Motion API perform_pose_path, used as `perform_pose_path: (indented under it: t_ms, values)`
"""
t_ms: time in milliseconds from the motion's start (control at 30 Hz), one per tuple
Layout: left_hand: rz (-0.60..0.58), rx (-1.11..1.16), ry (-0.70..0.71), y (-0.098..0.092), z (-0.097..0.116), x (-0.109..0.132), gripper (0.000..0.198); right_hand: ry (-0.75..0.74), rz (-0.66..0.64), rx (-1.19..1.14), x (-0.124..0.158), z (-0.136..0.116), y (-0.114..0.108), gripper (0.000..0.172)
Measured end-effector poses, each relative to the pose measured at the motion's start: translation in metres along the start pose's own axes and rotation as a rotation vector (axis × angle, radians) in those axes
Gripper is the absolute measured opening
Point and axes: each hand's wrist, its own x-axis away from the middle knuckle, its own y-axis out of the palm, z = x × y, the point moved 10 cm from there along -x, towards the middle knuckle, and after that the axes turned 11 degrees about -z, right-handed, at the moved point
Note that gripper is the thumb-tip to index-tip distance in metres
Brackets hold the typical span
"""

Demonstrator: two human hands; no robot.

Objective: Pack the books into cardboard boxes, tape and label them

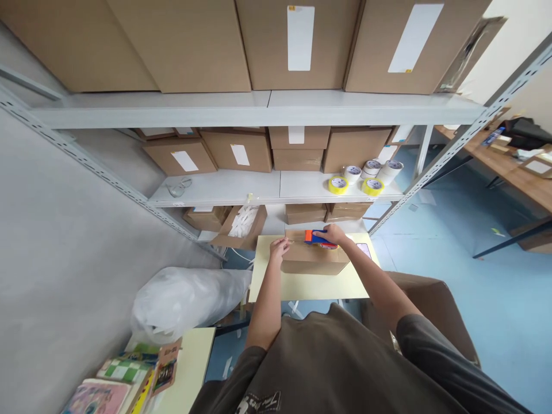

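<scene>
A closed cardboard box lies on a pale yellow table in front of me. My right hand is wrapped round a blue and orange tape dispenser, held over the top of the box toward its right part. At the box's left top edge is my left hand, its fingers pinched together near a strip that looks like clear tape. Whether the fingers grip the strip is too small to tell. A phone-like flat thing lies on the table right of the box, partly behind my right forearm.
Behind the table stands a grey metal shelf with cardboard boxes and several tape rolls. An open carton of white pieces sits low on the left. A large open box stands at my right, a stuffed plastic bag at my left.
</scene>
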Motion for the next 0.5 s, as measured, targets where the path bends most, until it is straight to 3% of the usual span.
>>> perform_pose_path:
  t_ms: [100, 200, 367, 500]
  values:
    - [0.025, -0.05, -0.016, 0.0, 0.003, -0.002, 0.035, 0.068, -0.003, -0.025, 0.01, 0.019, 0.013, 0.074]
    - [0.083, -0.079, 0.005, -0.012, 0.018, -0.004, 0.028, 0.081, -0.005, -0.032, 0.012, 0.022, 0.016, 0.073]
    - [0.144, -0.11, 0.014, -0.052, 0.044, -0.006, 0.02, 0.07, -0.015, -0.045, 0.008, 0.008, 0.015, 0.071]
    - [0.164, -0.143, -0.02, -0.078, 0.048, -0.006, 0.013, 0.032, -0.024, -0.027, 0.007, -0.011, 0.016, 0.072]
